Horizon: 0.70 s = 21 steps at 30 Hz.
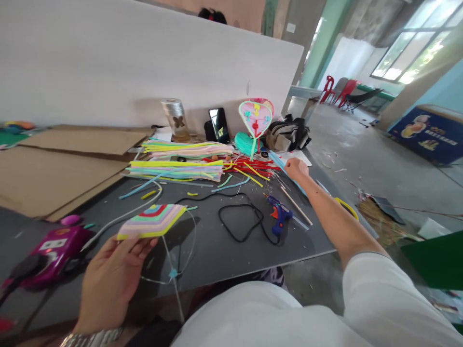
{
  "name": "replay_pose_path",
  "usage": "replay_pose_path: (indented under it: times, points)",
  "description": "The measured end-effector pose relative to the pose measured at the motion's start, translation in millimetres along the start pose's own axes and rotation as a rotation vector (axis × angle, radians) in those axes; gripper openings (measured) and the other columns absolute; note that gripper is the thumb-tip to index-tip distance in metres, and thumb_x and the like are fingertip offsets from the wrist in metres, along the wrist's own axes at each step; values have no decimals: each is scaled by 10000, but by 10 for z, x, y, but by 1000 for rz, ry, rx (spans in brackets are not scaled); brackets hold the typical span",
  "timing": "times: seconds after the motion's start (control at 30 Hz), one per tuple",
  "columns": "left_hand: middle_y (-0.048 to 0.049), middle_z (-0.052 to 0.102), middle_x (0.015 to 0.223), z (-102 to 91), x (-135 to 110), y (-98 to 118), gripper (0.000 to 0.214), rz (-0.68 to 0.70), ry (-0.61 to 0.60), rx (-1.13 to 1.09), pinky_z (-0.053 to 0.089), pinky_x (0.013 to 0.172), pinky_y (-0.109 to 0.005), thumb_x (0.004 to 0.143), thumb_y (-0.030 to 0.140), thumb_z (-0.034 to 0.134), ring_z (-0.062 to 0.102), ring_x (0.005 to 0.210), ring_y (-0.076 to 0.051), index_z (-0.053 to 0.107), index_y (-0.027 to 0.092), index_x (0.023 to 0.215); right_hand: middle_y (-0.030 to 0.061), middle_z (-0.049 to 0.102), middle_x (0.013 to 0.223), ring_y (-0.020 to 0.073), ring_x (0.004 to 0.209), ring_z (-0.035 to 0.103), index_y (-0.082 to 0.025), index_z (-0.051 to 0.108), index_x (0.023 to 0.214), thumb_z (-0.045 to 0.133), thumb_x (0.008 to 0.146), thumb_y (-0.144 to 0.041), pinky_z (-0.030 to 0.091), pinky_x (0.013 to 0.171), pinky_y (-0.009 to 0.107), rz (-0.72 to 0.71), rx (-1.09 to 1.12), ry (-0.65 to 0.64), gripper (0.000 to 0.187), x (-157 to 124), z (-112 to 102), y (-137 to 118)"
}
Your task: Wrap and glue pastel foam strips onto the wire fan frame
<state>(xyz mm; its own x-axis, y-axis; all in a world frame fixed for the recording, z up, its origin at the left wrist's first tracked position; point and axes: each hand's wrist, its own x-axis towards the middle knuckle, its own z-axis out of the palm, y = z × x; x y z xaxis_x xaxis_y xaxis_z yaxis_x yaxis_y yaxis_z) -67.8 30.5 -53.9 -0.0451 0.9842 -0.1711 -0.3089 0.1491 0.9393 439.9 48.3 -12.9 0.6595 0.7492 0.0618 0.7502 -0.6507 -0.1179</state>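
Observation:
My left hand (pixel 112 277) is near the table's front edge, its fingers closed on a flat striped pastel piece (pixel 152 220) made of coloured strips, with a thin wire frame hanging below it. My right hand (pixel 296 168) reaches far across the dark table (pixel 217 250) and is closed on a light blue stick (pixel 280 166) beside a heap of red sticks (pixel 249 166). A blue glue gun (pixel 278 214) with a black cord lies between the two hands.
Stacks of pastel strips (pixel 181 168) lie mid-table. A pink heart-shaped fan (pixel 255 118), a phone (pixel 219 125), a metal-lidded jar (pixel 175 118) and a bag (pixel 289 135) stand at the back. Cardboard sheets (pixel 54 168) lie left, a magenta device (pixel 54 250) near left.

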Motion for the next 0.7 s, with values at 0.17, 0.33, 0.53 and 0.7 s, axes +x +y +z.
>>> replay_pose_path:
  times: [0.17, 0.33, 0.53, 0.7]
  points:
    - [20, 742, 798, 111, -13, 81, 380, -53, 111, -99, 602, 829, -355, 524, 288, 920, 689, 853, -193, 628, 212, 756, 133, 761, 1044, 245, 934, 683, -157, 760, 1017, 491, 930, -222, 481, 780, 319, -120, 11, 111, 290, 33, -214, -68]
    - [-21, 764, 876, 35, 55, -36, 368, -55, 51, -172, 622, 725, -285, 552, 267, 925, 708, 822, -177, 630, 184, 756, 61, 767, 1013, 193, 895, 657, -203, 745, 1060, 576, 910, -269, 437, 762, 273, -346, 18, 94, 235, -31, -196, -337]
    - [-31, 774, 928, -6, 45, -55, 323, -47, 29, -167, 632, 737, -280, 618, 267, 909, 729, 849, -180, 678, 181, 827, 159, 748, 1028, 265, 963, 657, -139, 766, 1020, 544, 906, -153, 451, 819, 334, -423, -77, 80, 250, -170, -38, -616]
    - [-46, 776, 978, -5, 61, -60, 323, -49, 26, -160, 625, 744, -283, 654, 266, 882, 737, 852, -181, 682, 172, 889, 89, 722, 1138, 213, 1110, 616, -214, 754, 1084, 556, 970, -245, 438, 941, 289, -754, -84, -4, 230, -556, 157, -1106]
